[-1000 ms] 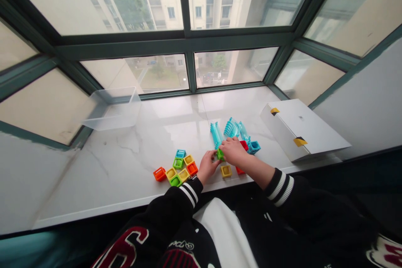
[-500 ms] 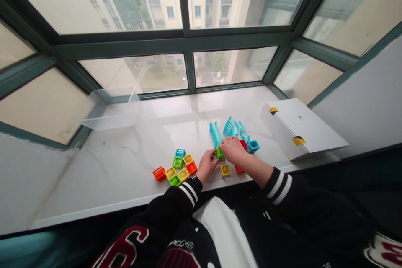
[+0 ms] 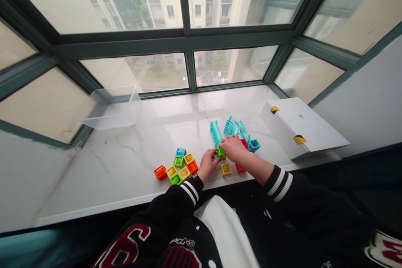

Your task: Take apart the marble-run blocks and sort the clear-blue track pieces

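Dark green window frames (image 3: 132,46) enclose a pale, marbled window ledge (image 3: 125,150), with a clear tub (image 3: 109,123) at its far left and a white box (image 3: 309,127) at its right. Near the middle, a green block (image 3: 221,153) lies between the two hands, just off the near end of a straight turquoise track (image 3: 216,134); whether the two touch is hard to tell.

Left-hand (image 3: 208,166) fingers pinch the block from its left and near sides, thumb nearest the person. Right-hand (image 3: 233,149) fingers are bent down onto it from the right, apparently gripping too, though their tips are partly hidden.

Judging by its look, the block is hollow hard plastic: light, stiff, smooth enough to slide a little on the glossy ledge, and unlikely to break. Opposite side walls should give the firmest hold, leaving its faces free. The thin, see-through track probably wants gentler handling, by its long edges.

Compared with half a second ago, almost nothing differs: both hands stay on the green block, the yellow block (image 3: 226,169) keeps its place nearer the person, and the whole view has shifted only slightly.
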Demonstrator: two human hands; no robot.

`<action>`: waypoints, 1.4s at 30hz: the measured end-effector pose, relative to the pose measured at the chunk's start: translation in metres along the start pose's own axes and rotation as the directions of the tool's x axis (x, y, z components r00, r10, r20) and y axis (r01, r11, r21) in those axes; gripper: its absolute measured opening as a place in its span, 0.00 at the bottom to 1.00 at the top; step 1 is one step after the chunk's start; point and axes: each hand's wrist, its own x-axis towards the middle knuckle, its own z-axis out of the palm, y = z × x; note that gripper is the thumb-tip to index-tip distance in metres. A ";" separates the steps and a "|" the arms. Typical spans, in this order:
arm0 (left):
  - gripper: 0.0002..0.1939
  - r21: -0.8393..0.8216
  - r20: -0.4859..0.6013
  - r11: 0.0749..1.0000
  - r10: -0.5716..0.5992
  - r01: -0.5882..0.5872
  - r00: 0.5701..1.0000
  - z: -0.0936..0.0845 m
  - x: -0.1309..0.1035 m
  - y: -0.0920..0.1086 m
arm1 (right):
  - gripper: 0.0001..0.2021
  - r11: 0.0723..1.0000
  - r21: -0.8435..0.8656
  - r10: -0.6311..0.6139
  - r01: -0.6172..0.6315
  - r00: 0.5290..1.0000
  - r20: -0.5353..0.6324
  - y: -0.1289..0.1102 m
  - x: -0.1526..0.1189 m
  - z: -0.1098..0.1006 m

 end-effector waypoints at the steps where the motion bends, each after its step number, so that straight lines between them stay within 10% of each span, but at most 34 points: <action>1: 0.25 0.005 0.000 1.000 0.003 -0.003 1.000 0.000 0.000 -0.001 | 0.07 1.000 0.000 -0.001 0.001 1.000 -0.001 0.000 0.000 0.000; 14: 0.29 -0.054 0.021 0.986 -0.156 0.157 0.988 -0.005 -0.002 0.012 | 0.06 1.000 0.002 0.005 -0.005 1.000 -0.015 0.001 0.000 0.003; 22: 0.18 -0.090 -0.144 0.992 -0.099 0.087 0.985 -0.117 -0.025 0.053 | 0.06 1.000 0.004 0.010 -0.010 1.000 0.001 0.002 0.000 0.008; 29: 0.21 0.126 -0.477 0.979 -0.081 0.160 0.875 -0.203 -0.076 0.022 | 0.09 1.000 0.014 0.007 -0.006 0.999 -0.040 0.001 -0.004 0.014; 35: 0.23 -0.013 -0.589 0.947 -0.267 0.322 0.762 -0.220 -0.113 -0.006 | 0.14 0.998 0.054 0.036 -0.032 0.996 -0.079 0.001 -0.008 0.016; 42: 0.22 -0.021 -0.576 0.955 -0.254 0.296 0.777 -0.211 -0.114 -0.008 | 0.10 0.998 0.038 0.044 -0.041 0.995 -0.086 0.001 -0.006 0.018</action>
